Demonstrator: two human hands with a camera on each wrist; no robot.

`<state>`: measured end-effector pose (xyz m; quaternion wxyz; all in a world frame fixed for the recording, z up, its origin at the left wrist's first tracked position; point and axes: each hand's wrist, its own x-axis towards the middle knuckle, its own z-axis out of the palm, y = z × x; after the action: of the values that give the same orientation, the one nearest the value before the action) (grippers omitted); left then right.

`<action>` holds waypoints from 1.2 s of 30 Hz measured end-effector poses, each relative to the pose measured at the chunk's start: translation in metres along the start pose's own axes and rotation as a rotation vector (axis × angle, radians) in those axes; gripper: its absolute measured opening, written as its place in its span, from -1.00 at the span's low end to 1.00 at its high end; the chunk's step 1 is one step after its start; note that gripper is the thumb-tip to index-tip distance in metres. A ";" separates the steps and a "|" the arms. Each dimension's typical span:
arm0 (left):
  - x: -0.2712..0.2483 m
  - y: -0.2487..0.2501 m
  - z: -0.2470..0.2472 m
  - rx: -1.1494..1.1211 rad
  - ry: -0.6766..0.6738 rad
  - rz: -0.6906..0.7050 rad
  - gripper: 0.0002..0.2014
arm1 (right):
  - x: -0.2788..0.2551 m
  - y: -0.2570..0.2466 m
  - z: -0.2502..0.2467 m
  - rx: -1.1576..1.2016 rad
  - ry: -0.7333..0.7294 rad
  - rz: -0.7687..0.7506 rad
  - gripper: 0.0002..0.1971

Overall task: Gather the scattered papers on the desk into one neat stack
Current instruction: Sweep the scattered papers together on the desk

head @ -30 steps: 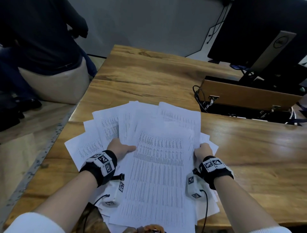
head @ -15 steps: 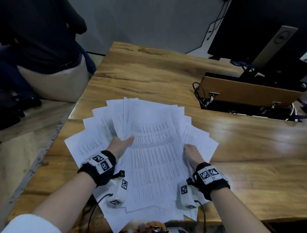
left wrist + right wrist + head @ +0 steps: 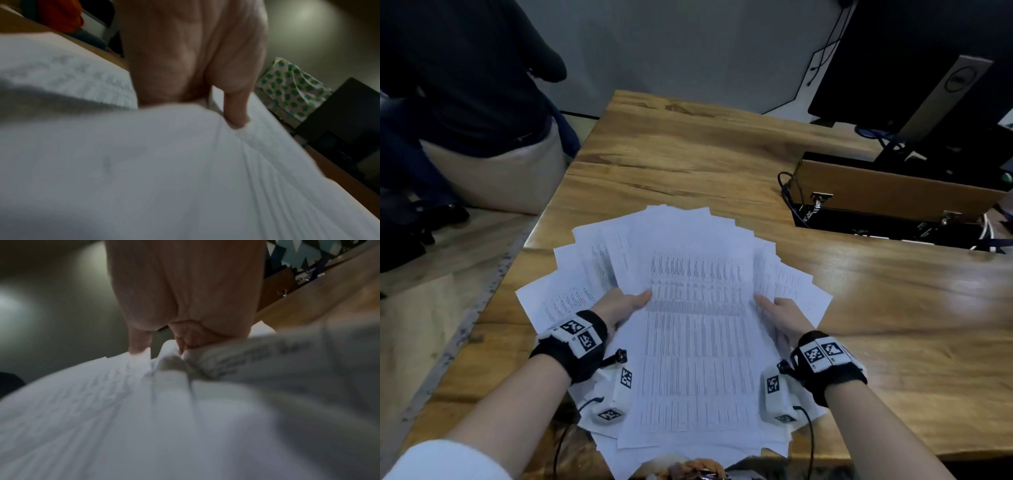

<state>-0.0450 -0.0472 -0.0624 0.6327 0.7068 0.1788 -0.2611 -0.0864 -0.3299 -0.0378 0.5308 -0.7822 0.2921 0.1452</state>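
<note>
The papers [image 3: 698,308] are white printed sheets, fanned out in an untidy overlapping pile at the near left part of the bench [image 3: 722,161]. Their far corners spread in an arc like a hand of cards, pointing toward the bench's far edge. The lowest sheets on the left reach close to the left edge, and the near ends of the pile hang over the near edge. The top sheet [image 3: 697,359] lies roughly square to the near edge and bears dense rows and columns of small print, a table. Sheets beneath it show lines of text along their exposed margins.
</note>
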 end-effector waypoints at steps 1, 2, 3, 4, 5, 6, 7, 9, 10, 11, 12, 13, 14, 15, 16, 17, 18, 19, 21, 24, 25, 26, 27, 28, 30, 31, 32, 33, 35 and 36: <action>0.002 -0.004 0.006 0.014 0.005 0.001 0.01 | -0.003 -0.001 0.006 0.013 -0.028 -0.004 -0.60; 0.002 -0.007 0.012 0.018 -0.009 -0.001 0.11 | 0.000 0.003 0.013 0.019 -0.044 -0.012 -0.56; -0.004 -0.006 0.020 0.029 -0.017 0.013 0.11 | 0.000 0.005 0.018 0.012 -0.043 -0.014 -0.49; -0.007 -0.007 0.024 0.032 -0.021 0.041 0.04 | -0.002 0.006 0.022 0.006 -0.044 -0.020 -0.46; -0.008 -0.006 0.027 0.030 0.003 0.057 -0.07 | 0.000 0.009 0.023 0.004 -0.033 -0.037 -0.47; -0.013 -0.003 0.028 0.031 0.026 0.080 -0.19 | -0.001 0.009 0.023 0.015 -0.030 -0.042 -0.50; -0.013 -0.002 0.027 0.010 0.040 0.095 -0.28 | -0.002 0.010 0.019 0.042 -0.036 -0.042 -0.51; -0.011 0.000 0.020 -0.056 0.035 0.121 -0.34 | -0.003 0.009 0.012 0.151 -0.022 -0.053 -0.60; -0.012 0.002 0.016 -0.076 0.042 0.129 -0.32 | -0.005 0.008 0.010 0.201 -0.011 -0.060 -0.67; -0.011 0.001 0.013 -0.108 0.063 0.128 -0.26 | -0.004 0.008 0.008 0.242 -0.005 -0.076 -0.72; -0.011 0.001 0.012 -0.121 0.076 0.132 -0.16 | -0.003 0.008 0.009 0.267 -0.004 -0.089 -0.71; -0.014 0.002 0.012 -0.144 0.080 0.137 -0.12 | -0.003 0.008 0.012 0.303 -0.013 -0.114 -0.63; -0.013 0.001 0.012 -0.167 0.084 0.157 -0.18 | -0.001 0.007 0.015 0.327 -0.020 -0.123 -0.54; -0.016 0.002 0.011 -0.178 0.089 0.159 -0.32 | 0.000 0.006 0.017 0.334 -0.019 -0.136 -0.48; -0.016 0.002 0.011 -0.179 0.075 0.167 -0.45 | -0.001 0.003 0.018 0.320 -0.020 -0.149 -0.49; -0.019 0.005 0.010 -0.208 0.067 0.162 -0.50 | 0.000 0.001 0.017 0.322 -0.030 -0.173 -0.54; -0.019 0.005 0.008 -0.206 0.067 0.172 -0.49 | 0.001 -0.001 0.016 0.335 -0.049 -0.181 -0.57; -0.017 0.006 0.006 -0.208 0.075 0.149 -0.43 | 0.002 -0.002 0.014 0.365 -0.068 -0.187 -0.57; -0.009 0.004 0.005 -0.209 0.101 0.091 -0.15 | 0.005 -0.002 0.016 0.372 -0.091 -0.170 -0.49; -0.006 0.005 0.014 -0.173 0.051 0.016 -0.13 | -0.004 -0.003 0.028 0.213 -0.152 -0.087 -0.70; -0.008 0.006 0.018 -0.141 0.023 -0.017 -0.17 | -0.006 -0.004 0.031 0.134 -0.169 -0.077 -0.85; -0.007 0.004 0.021 -0.110 0.014 -0.009 -0.19 | -0.008 -0.004 0.032 0.056 -0.165 -0.062 -0.86; -0.009 0.002 0.020 -0.074 0.006 -0.019 -0.18 | -0.006 -0.004 0.031 -0.005 -0.148 -0.049 -0.81; -0.007 0.000 0.018 -0.054 0.004 0.002 -0.16 | -0.007 -0.005 0.029 -0.025 -0.142 -0.050 -0.84; -0.008 0.001 0.012 -0.028 0.084 0.034 -0.13 | -0.012 -0.010 0.022 0.050 -0.126 -0.123 -0.90; -0.009 0.004 0.009 -0.048 0.092 0.066 -0.08 | -0.017 -0.015 0.017 0.134 -0.122 -0.158 -0.84; -0.011 0.011 0.006 -0.071 0.083 0.124 -0.08 | -0.021 -0.022 0.012 0.206 -0.122 -0.208 -0.81; -0.017 0.022 0.007 -0.132 0.069 0.196 -0.17 | -0.027 -0.031 0.006 0.255 -0.103 -0.270 -0.78; -0.031 0.049 0.009 -0.206 0.040 0.342 -0.50 | -0.033 -0.053 -0.007 0.283 -0.014 -0.421 -0.74; -0.040 0.065 0.011 -0.221 0.036 0.432 -0.61 | -0.033 -0.064 -0.015 0.280 0.039 -0.509 -0.72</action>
<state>-0.0402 -0.0638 0.0127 0.7439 0.6598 0.0621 -0.0859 -0.0748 -0.3165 0.0336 0.6473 -0.7521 0.1138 -0.0496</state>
